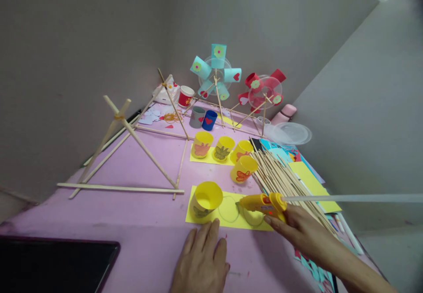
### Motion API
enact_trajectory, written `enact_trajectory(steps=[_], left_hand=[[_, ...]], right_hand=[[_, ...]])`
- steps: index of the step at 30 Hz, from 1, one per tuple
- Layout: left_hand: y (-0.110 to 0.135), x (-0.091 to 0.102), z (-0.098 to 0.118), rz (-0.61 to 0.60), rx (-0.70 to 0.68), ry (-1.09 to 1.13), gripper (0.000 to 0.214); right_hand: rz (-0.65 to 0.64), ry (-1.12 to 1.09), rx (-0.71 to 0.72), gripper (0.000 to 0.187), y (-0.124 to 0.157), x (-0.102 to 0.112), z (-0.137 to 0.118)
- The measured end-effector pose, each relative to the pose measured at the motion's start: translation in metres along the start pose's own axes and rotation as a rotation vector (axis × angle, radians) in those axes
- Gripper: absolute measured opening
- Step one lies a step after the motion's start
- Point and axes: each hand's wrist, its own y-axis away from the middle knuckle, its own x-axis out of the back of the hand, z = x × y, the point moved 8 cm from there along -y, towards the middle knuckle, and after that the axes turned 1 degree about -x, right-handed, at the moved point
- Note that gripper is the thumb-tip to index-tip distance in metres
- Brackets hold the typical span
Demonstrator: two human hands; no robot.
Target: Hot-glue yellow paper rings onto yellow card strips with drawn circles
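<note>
My right hand (pixel 291 227) grips a yellow hot glue gun (pixel 261 203) with a long glue stick (pixel 357 198) sticking out of its back. The nozzle points left, over a pencil circle on a yellow paper strip (pixel 216 222). Another drawn circle lies partly under the gun. On the strip's left end stands a yellow paper cup (pixel 206 200) with a dark drawing on its side. Just in front of that cup, my left hand (pixel 201 257) lies with its fingers stretched out, holding nothing. Behind are several more yellow paper cups (pixel 243 169), some on a second yellow strip (pixel 194 157).
A stick frame (pixel 132 136) stands on the left. At the back are a blue-cup wheel (pixel 216 75) and a red-cup wheel (pixel 264 91). Loose wooden sticks (pixel 284 178) lie on the right. A dark tablet-like slab (pixel 56 264) sits front left; paper scraps (pixel 315 271) lie front right.
</note>
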Motion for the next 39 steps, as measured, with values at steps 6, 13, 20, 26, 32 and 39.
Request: enact_trajectory(steps=[6, 13, 20, 26, 32, 39], left_hand=[[-0.001, 0.004, -0.002, -0.038, 0.051, -0.025, 0.022], [-0.001, 0.006, -0.002, -0.024, 0.052, -0.019, 0.025], [0.000, 0.001, 0.001, -0.058, 0.005, -0.063, 0.026], [-0.002, 0.006, -0.002, -0.027, 0.075, -0.012, 0.027], [-0.004, 0.011, -0.006, 0.028, 0.159, 0.066, 0.033], [-0.001, 0.007, -0.002, 0.004, 0.097, 0.015, 0.026]], right_hand=[[-0.028, 0.019, 0.005, 0.035, -0.009, -0.003, -0.003], [-0.004, 0.005, 0.025, 0.033, -0.014, -0.003, -0.010], [-0.075, -0.088, 0.054, 0.033, -0.017, -0.006, -0.020], [-0.103, -0.047, 0.055, 0.035, -0.015, -0.011, -0.026], [-0.106, -0.036, 0.105, 0.033, -0.013, -0.017, -0.028], [-0.106, -0.117, 0.153, 0.025, -0.010, -0.021, -0.028]])
